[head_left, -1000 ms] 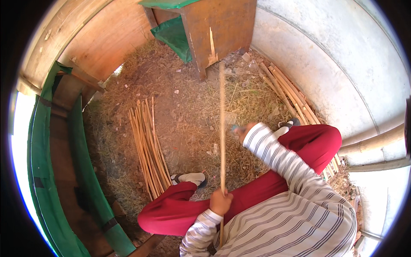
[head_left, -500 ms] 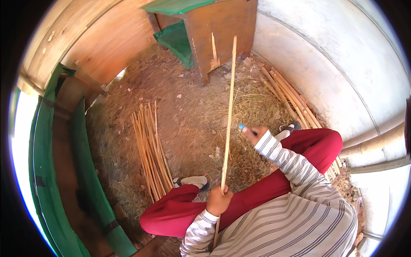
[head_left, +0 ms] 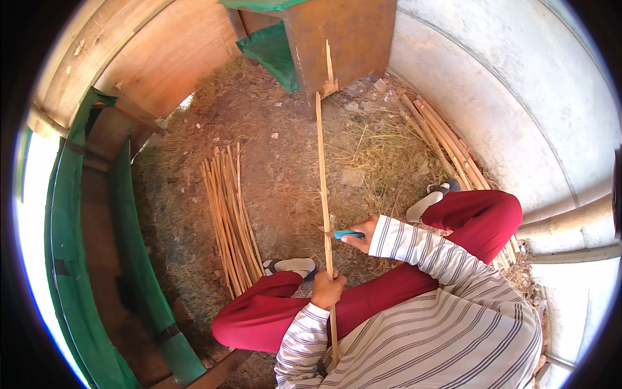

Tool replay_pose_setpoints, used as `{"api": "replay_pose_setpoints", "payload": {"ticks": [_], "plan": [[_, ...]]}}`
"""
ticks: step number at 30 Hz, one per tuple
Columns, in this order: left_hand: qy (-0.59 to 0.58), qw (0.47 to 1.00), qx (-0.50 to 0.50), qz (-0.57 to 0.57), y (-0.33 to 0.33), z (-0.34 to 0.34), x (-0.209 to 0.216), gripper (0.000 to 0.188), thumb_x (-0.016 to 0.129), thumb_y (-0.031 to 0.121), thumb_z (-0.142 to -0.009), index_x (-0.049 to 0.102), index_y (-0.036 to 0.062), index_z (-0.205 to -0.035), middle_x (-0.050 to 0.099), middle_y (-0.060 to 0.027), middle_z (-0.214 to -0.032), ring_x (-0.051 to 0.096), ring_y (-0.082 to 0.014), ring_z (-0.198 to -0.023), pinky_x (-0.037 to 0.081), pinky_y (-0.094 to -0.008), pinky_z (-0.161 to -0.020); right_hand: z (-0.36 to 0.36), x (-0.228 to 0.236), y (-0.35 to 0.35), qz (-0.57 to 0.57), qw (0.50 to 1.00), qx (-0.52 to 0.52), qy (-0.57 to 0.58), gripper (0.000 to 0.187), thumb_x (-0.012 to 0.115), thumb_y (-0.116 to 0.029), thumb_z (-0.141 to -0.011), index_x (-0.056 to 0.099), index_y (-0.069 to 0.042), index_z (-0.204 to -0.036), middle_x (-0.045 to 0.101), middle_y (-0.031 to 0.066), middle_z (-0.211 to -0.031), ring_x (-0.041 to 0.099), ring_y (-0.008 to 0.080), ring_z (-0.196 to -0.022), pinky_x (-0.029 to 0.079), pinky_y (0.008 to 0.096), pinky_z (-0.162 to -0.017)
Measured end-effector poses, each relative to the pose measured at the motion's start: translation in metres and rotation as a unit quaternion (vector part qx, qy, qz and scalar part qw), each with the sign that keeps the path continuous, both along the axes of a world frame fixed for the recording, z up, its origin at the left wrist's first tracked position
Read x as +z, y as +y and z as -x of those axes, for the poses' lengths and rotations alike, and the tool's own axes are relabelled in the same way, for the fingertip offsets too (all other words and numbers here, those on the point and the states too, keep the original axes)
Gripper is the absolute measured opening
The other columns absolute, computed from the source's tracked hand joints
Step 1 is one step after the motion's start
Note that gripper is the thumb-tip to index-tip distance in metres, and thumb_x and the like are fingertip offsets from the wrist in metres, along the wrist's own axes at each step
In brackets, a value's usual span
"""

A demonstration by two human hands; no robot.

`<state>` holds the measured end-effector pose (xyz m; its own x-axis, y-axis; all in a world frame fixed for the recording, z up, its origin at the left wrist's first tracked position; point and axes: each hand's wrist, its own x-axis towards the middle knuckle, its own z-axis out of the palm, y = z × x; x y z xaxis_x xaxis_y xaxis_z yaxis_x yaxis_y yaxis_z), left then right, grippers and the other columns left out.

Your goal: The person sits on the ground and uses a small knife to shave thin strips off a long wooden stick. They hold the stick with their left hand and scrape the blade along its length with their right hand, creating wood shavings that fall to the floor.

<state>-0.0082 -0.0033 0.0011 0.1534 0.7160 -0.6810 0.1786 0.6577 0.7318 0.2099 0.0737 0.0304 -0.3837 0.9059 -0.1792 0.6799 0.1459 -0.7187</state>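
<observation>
A long pale bamboo strip points away from me, its far end near the foot of the brown cabinet. My left hand is closed around its near part, and the strip's lower end runs down beside my striped shirt. My right hand grips a small blue-handled knife. Its blade is at the strip, a little beyond my left hand; the exact contact is too small to make out.
Several bamboo strips lie bundled on the ground at left. More bamboo poles lie along the pale right wall. The brown cabinet stands at the far side, and green-covered benches curve along the left. Dry grass litters the ground.
My right hand has come left and nearer with the knife, from apart to the strip. The strip's far end has swung left and lowered, still in my left hand.
</observation>
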Motion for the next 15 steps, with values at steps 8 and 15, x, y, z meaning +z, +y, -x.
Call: {"api": "replay_pose_setpoints", "payload": {"ticks": [8,15], "plan": [[0.102,0.977,-0.091,-0.165,-0.01,0.003,-0.031,0.018,0.063,0.007,-0.076,0.047,0.0039,-0.066,0.05,-0.008,-0.056,0.051,-0.018,-0.048,0.042,-0.0338,-0.047,0.005,-0.008,-0.001,-0.042,0.999,0.012,0.005,0.037,0.06,-0.043,-0.096,0.076,-0.011,-0.104,0.058,0.0142,-0.049,0.058,0.0242,-0.039,0.05,0.0383,-0.044],[0.147,0.966,-0.117,-0.177,-0.008,0.0,-0.013,0.022,0.066,0.015,-0.073,0.051,0.0012,-0.064,0.052,-0.0163,-0.054,0.056,-0.0294,-0.051,0.044,-0.0411,-0.052,0.002,-0.012,0.0,-0.045,0.998,-0.018,-0.047,0.042,0.06,-0.048,-0.095,0.076,-0.011,-0.105,0.06,0.0143,-0.051,0.059,0.0236,-0.041,0.05,0.0372,-0.044]]}}
